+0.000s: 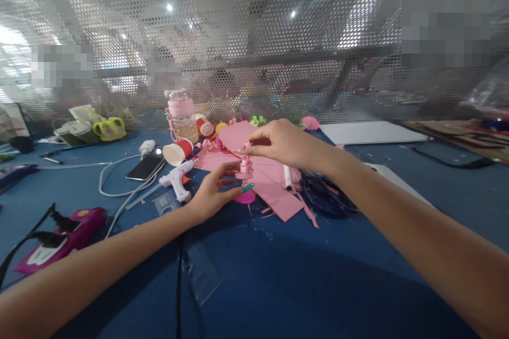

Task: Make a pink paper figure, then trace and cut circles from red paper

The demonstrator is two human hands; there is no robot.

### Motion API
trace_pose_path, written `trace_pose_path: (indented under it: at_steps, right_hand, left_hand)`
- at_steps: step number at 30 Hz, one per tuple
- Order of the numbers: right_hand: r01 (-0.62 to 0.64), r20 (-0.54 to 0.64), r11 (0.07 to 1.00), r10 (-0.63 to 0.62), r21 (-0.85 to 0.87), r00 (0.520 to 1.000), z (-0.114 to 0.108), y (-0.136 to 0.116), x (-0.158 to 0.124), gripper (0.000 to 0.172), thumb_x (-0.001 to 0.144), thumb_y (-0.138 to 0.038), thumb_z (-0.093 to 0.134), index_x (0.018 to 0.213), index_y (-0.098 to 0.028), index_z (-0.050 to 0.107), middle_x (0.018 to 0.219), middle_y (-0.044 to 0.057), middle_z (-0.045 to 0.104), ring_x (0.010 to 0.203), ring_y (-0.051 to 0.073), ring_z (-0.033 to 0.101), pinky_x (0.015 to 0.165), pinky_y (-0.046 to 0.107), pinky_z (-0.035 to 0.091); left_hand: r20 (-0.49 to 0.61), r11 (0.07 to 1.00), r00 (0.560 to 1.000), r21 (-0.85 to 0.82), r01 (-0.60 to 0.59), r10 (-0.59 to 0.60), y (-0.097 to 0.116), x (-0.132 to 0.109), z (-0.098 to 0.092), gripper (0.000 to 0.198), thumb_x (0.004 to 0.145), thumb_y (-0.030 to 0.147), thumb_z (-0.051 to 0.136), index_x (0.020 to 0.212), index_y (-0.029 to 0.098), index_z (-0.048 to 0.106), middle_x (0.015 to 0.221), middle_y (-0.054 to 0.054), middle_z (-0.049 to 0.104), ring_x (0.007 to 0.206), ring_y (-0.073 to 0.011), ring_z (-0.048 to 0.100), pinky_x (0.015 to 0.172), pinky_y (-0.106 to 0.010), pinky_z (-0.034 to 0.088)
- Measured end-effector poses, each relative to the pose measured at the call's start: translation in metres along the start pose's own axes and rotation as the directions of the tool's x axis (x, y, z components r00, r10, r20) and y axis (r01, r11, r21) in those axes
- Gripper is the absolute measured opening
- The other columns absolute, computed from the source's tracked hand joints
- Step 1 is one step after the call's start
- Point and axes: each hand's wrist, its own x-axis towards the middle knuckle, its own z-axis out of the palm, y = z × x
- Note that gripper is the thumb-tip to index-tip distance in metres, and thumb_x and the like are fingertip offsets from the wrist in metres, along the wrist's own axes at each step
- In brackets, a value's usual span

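A small pink paper craft piece (pixel 245 168) stands upright between my hands, above a magenta disc (pixel 245 198). My left hand (pixel 212 190) is closed around its lower part from the left, thumb in front. From the upper right, my right hand (pixel 282 140) pinches the top of the same piece between thumb and fingers. Pink paper sheets (pixel 278 198) and cut strips lie beneath and behind the hands. A white marker (pixel 287 177) rests on the sheets. Left of my left hand lies a white glue gun (pixel 177 181) with an orange trigger.
Red paper cups (pixel 178 152), a pink-lidded bottle (pixel 182 116), a phone (pixel 146 164) with a white cable and a magenta power strip (pixel 66 238) are to the left. A clear ruler (pixel 201 270) lies in front. A white board (pixel 371 133) lies at the back right, below the perforated metal screen (pixel 278 37).
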Motion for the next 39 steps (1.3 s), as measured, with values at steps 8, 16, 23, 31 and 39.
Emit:
trace_pose_path:
  at_steps: [8, 16, 23, 31, 39]
  right_hand:
    - [-0.023, -0.039, 0.968, 0.033, 0.248, 0.999, 0.007, 0.009, 0.004, 0.033, 0.073, -0.046, 0.057, 0.073, -0.014, 0.066, 0.062, 0.001, 0.058, 0.062, 0.012, 0.05, 0.058, 0.026, 0.034]
    - [-0.017, -0.044, 0.936, 0.034, 0.351, 0.998, 0.011, 0.012, 0.006, 0.032, 0.07, -0.045, 0.06, 0.072, -0.014, 0.067, 0.063, 0.002, 0.06, 0.066, 0.014, 0.054, 0.06, 0.027, 0.039]
    - [-0.012, -0.056, 0.927, 0.036, 0.375, 0.998, 0.014, 0.011, 0.007, 0.03, 0.069, -0.043, 0.062, 0.074, -0.014, 0.068, 0.065, 0.002, 0.062, 0.07, 0.015, 0.057, 0.062, 0.028, 0.042]
    - [-0.042, -0.054, 0.906, 0.072, 0.422, 0.996, 0.009, 0.015, 0.008, 0.025, 0.066, -0.039, 0.066, 0.072, -0.015, 0.069, 0.068, 0.003, 0.066, 0.074, 0.017, 0.061, 0.068, 0.03, 0.047]
    - [-0.147, -0.175, 0.883, 0.247, 0.446, 0.953, -0.021, 0.035, 0.005, 0.02, 0.064, -0.032, 0.068, 0.078, -0.018, 0.07, 0.08, 0.005, 0.07, 0.078, 0.018, 0.063, 0.072, 0.031, 0.049]
  left_hand:
    - [-0.044, 1.0, 0.999, -0.012, -0.02, 0.02, 0.002, -0.001, 0.001, 0.047, 0.066, 0.018, 0.065, 0.11, 0.017, 0.047, 0.106, -0.007, 0.053, 0.098, -0.0162, 0.051, 0.089, -0.034, 0.044]
    - [-0.068, 0.999, 0.998, 0.049, -0.014, 0.018, 0.002, 0.0, 0.0, 0.047, 0.066, 0.022, 0.066, 0.11, 0.016, 0.047, 0.108, -0.008, 0.055, 0.099, -0.0185, 0.052, 0.088, -0.036, 0.044]
    - [-0.032, 0.999, 0.999, 0.036, -0.006, 0.007, 0.001, 0.001, 0.001, 0.048, 0.068, 0.021, 0.064, 0.112, 0.017, 0.046, 0.11, -0.009, 0.055, 0.103, -0.0191, 0.051, 0.09, -0.037, 0.042]
    - [-0.037, 0.998, 0.999, 0.053, -0.018, 0.02, -0.001, 0.0, -0.001, 0.053, 0.068, 0.022, 0.065, 0.116, 0.021, 0.043, 0.124, -0.01, 0.045, 0.112, -0.0234, 0.045, 0.094, -0.043, 0.038]
    - [-0.093, 0.994, 0.994, 0.1, -0.046, 0.055, -0.003, 0.002, -0.002, 0.059, 0.068, 0.025, 0.065, 0.121, 0.022, 0.038, 0.132, -0.011, 0.038, 0.122, -0.0262, 0.035, 0.1, -0.046, 0.031]
